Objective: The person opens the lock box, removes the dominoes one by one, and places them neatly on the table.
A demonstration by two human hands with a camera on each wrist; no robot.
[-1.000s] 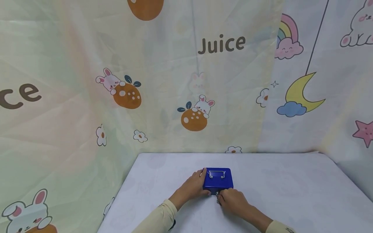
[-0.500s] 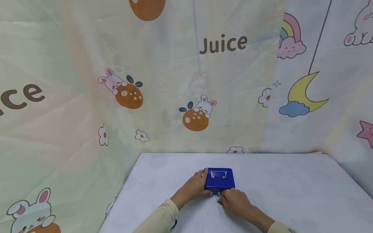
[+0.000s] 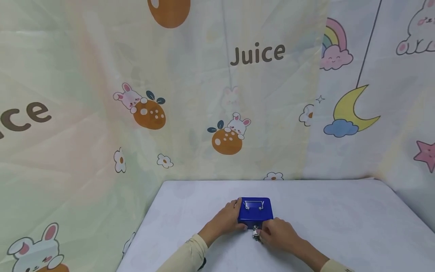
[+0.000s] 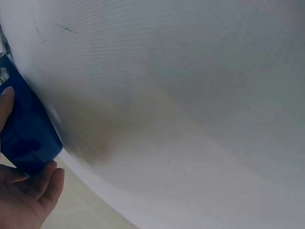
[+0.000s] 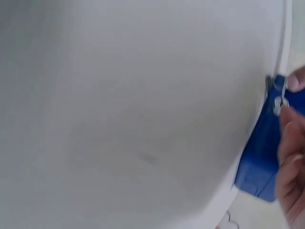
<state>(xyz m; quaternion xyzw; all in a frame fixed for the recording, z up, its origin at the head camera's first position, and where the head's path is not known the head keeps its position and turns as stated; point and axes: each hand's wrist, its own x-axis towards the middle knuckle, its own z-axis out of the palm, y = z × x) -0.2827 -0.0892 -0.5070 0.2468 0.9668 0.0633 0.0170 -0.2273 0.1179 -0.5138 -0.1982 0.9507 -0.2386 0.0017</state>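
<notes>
A small blue metal cash box [image 3: 255, 214] with a wire handle on its lid sits on the table in the head view, lid down. My left hand [image 3: 225, 219] grips its left side, thumb at the front and fingers along the side; the left wrist view shows these fingers [image 4: 53, 187] at the box's end. Silvery keys [image 3: 256, 233] hang at the lock on the box front. With curled fingers, my right hand [image 3: 280, 234] pinches a key there. In the right wrist view the key [image 5: 278, 106] stands at the lock, partly behind the fingertips.
A white-covered table [image 3: 323, 211] extends around the box, its far edge close to a printed curtain [image 3: 190, 113] with rabbits and oranges. Another printed curtain [image 3: 401, 124] hangs at the right.
My right hand has shifted slightly right and its fingers have turned at the lock, so more of the keys shows. My left hand stays on the cash box, which has not visibly moved.
</notes>
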